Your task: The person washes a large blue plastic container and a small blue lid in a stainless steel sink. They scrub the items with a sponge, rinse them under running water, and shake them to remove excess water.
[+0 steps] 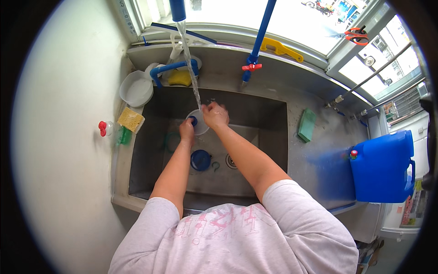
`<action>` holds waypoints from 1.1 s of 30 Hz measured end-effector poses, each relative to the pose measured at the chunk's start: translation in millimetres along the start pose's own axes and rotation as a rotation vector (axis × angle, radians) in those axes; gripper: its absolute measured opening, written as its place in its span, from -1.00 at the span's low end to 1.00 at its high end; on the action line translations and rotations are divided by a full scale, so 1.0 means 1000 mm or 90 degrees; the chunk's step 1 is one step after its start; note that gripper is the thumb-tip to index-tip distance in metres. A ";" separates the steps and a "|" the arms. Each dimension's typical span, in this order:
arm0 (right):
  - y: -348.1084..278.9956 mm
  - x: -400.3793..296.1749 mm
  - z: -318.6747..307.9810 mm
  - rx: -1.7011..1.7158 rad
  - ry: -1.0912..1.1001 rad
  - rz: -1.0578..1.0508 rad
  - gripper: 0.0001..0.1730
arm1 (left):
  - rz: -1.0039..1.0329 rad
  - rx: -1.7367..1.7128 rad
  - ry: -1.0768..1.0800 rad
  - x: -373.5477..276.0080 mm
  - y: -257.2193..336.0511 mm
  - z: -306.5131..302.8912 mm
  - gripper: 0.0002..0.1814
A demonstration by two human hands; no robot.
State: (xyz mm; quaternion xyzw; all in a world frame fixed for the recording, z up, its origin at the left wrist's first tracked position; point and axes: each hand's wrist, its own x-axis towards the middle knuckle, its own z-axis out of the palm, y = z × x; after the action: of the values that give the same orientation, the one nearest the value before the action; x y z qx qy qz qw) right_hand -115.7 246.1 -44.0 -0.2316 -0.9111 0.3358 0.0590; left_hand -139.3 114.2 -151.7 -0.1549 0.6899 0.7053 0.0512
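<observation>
Over the steel sink basin (273,126), my left hand (187,129) grips a small round blue object (194,120), perhaps a cap. My right hand (216,115) is wet, its fingers curled beside the running water (192,65), which falls from a blue pipe spout (178,11). Whether anything is in its fingers is hidden. Beneath both hands lies a round whitish container (202,128), partly covered by them. A round blue lid-like piece (200,160) rests on the basin floor, with a small green ring-shaped piece (215,166) beside it. The drain (231,161) is partly behind my right forearm.
On the left ledge are white bowls (136,88), a yellow sponge (131,120) and a red-capped bottle (106,128). A blue pipe with a red valve handle (252,67) stands behind. Rightward are a green sponge (307,125) and a blue jerrycan (383,167). Scissors (356,36) hang near the window.
</observation>
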 end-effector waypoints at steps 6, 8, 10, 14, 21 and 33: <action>-0.011 -0.019 0.019 0.403 -0.284 0.163 -0.36 | -0.027 0.351 0.091 -0.011 0.006 0.018 -0.52; -0.017 -0.025 0.023 0.506 -0.304 0.213 -0.34 | -0.004 0.011 0.000 -0.019 0.016 0.026 -0.63; -0.017 -0.024 0.024 0.686 -0.362 0.258 -0.25 | -0.021 -0.205 -0.047 -0.029 0.028 0.030 -0.72; -0.010 -0.009 0.026 0.558 -0.314 0.186 -0.31 | -0.071 -0.306 -0.062 -0.054 0.038 0.038 -0.80; -0.017 -0.017 0.031 0.294 -0.188 0.125 -0.52 | -0.075 -0.218 0.100 -0.033 0.017 0.039 -0.71; 0.029 -0.018 0.019 0.180 0.044 0.042 -0.70 | 0.064 0.390 0.130 -0.046 0.051 0.058 -0.49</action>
State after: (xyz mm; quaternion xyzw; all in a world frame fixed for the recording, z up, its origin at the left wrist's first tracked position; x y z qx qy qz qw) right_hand -93.6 246.4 -76.5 -0.2620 -0.8442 0.4542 0.1111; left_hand -118.4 175.5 -89.2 -0.1682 0.8785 0.4472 -0.0091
